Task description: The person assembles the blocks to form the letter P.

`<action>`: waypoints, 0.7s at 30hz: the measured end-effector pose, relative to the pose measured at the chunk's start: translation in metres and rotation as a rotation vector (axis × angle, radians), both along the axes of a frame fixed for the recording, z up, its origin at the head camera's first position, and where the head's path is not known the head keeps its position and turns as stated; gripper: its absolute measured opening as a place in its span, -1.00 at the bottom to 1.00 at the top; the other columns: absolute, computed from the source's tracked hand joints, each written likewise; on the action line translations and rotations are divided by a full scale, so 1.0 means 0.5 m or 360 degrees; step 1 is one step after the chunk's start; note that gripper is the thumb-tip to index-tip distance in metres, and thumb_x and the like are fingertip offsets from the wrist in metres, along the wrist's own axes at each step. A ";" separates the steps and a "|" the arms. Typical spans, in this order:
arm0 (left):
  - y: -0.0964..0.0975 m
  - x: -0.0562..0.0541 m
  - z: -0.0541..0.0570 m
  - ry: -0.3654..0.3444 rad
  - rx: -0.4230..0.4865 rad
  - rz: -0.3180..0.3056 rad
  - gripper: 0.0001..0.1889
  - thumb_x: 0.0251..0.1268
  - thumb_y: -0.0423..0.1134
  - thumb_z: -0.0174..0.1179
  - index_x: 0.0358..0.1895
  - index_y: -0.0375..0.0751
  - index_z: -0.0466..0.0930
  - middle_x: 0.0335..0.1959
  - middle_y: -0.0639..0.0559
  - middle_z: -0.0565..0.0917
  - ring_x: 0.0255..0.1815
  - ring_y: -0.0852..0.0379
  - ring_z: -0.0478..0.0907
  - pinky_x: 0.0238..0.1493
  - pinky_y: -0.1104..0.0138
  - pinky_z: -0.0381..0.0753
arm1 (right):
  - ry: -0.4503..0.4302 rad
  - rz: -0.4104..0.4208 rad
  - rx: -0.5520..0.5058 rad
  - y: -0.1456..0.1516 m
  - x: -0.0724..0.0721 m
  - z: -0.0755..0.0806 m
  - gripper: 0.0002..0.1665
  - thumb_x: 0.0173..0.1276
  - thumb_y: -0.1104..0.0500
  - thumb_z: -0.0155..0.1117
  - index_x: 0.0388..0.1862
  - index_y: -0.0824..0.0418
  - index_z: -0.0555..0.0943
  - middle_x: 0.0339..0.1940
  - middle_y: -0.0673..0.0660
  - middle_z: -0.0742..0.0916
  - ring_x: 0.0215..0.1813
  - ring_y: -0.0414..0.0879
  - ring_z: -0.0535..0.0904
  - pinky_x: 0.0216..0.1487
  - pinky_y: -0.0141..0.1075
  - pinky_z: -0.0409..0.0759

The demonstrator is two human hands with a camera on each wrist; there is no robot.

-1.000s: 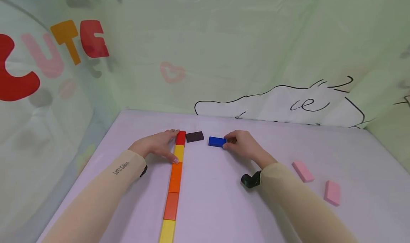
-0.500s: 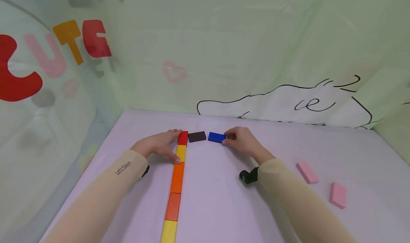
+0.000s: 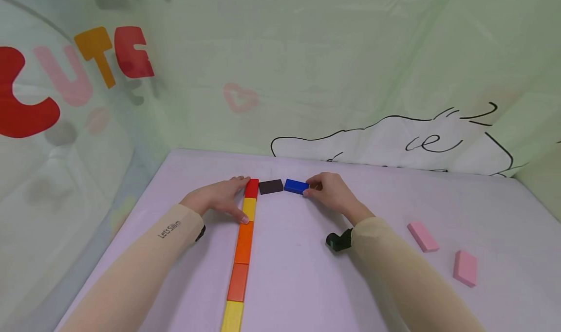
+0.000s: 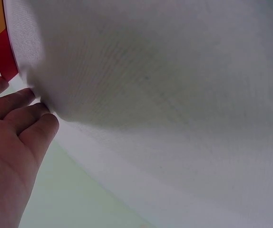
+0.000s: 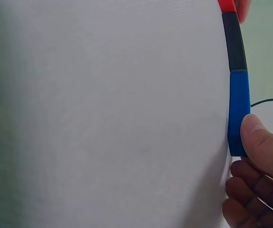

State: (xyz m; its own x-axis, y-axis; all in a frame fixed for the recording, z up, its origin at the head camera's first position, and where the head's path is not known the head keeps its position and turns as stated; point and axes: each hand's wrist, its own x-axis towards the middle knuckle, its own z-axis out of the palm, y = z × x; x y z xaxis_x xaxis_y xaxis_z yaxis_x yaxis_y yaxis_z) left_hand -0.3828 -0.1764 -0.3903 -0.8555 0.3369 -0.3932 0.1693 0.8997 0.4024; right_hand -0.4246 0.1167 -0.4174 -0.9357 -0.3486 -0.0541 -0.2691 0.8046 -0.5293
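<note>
Right hand (image 3: 330, 192) pinches blue block (image 3: 295, 186); left hand (image 3: 220, 198), loosely spread, touches red block (image 3: 252, 188).

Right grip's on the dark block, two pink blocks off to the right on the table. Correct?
Not quite: the right grip is on the blue block. The dark block lies between that and the red block. Head and right wrist views show it. The two pink blocks are off to the right on the table, as you said.

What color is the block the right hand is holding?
The block in the right hand is blue; the right wrist view shows it best.
</note>
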 end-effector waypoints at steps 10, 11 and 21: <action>0.000 -0.001 -0.002 -0.0009 -0.0017 0.0015 0.15 0.12 0.01 0.50 0.67 -0.17 -0.06 0.69 -0.22 0.01 0.71 -0.20 -0.07 0.66 -0.13 0.02 | -0.0014 0.0007 0.0008 0.000 0.000 0.000 -0.54 0.44 0.11 0.36 0.21 0.33 0.66 -0.09 0.23 0.75 -0.10 0.02 0.58 0.01 -0.15 0.59; 0.000 -0.001 -0.002 -0.0011 -0.0016 0.0017 0.15 0.12 0.01 0.50 0.67 -0.16 -0.06 0.70 -0.21 0.01 0.71 -0.20 -0.08 0.66 -0.13 0.02 | -0.0009 0.0009 0.0006 0.000 0.000 0.000 -0.55 0.43 0.12 0.37 0.21 0.33 0.67 -0.09 0.23 0.76 -0.10 0.02 0.59 0.01 -0.15 0.60; 0.001 0.000 0.000 -0.0018 -0.0015 0.0031 0.15 0.12 0.02 0.51 0.67 -0.15 -0.06 0.70 -0.21 0.00 0.71 -0.20 -0.09 0.65 -0.14 0.03 | 0.0010 0.0035 0.0002 0.001 -0.005 0.000 -0.56 0.43 0.13 0.36 0.20 0.34 0.67 -0.11 0.22 0.77 -0.12 0.01 0.60 0.00 -0.14 0.59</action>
State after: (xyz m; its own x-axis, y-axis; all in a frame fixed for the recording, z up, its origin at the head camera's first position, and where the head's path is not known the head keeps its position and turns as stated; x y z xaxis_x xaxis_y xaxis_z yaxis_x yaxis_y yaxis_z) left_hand -0.3829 -0.1760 -0.3904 -0.8574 0.3163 -0.4060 0.1469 0.9064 0.3960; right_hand -0.4271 0.1171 -0.4173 -0.9281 -0.3691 -0.0490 -0.2901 0.7992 -0.5264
